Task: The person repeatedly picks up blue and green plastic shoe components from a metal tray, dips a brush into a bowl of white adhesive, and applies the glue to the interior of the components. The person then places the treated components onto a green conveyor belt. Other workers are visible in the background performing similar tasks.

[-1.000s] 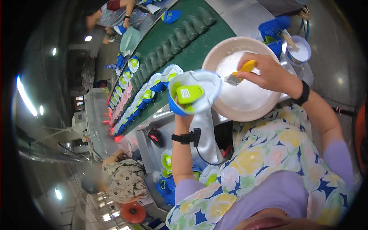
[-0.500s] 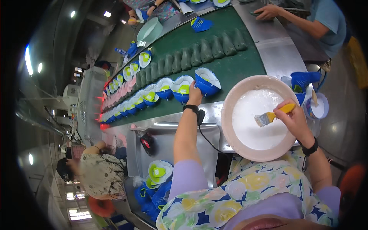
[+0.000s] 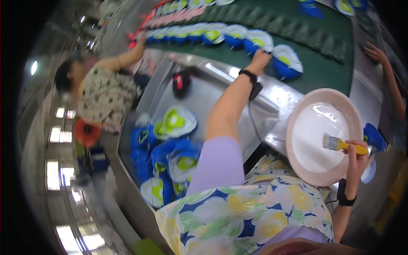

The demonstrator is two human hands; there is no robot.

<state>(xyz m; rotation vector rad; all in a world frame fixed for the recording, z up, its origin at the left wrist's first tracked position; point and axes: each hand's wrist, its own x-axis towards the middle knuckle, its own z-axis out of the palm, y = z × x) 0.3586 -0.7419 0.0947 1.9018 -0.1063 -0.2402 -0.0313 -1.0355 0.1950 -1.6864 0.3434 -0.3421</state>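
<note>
My left hand [image 3: 259, 62] reaches out to the row on the green belt. Its fingers are bent together at the edge between the end blue-and-white shoe upper [image 3: 287, 61] and the neighbouring shoe upper [image 3: 258, 41]; blur hides the exact grip. Closed around the yellow handle of a paintbrush [image 3: 349, 147], my right hand [image 3: 356, 160] is at the right side of a pink basin [image 3: 298, 169]. The brush's bristles hang over the white liquid [image 3: 316, 140] in the basin.
Dark green shoe lasts [image 3: 293, 34] line the belt [image 3: 312, 87] behind the uppers. A metal tray [image 3: 212, 87] at my left holds a pile of blue uppers [image 3: 170, 153] and a black-and-red object [image 3: 181, 83]. One person [image 3: 111, 91] works at far left; another person's hand [image 3: 376, 53] shows at right.
My view has swung left, so the belt and basin appear farther right. My left hand now sits lower against the end upper. The brush has shifted toward the basin's right side.
</note>
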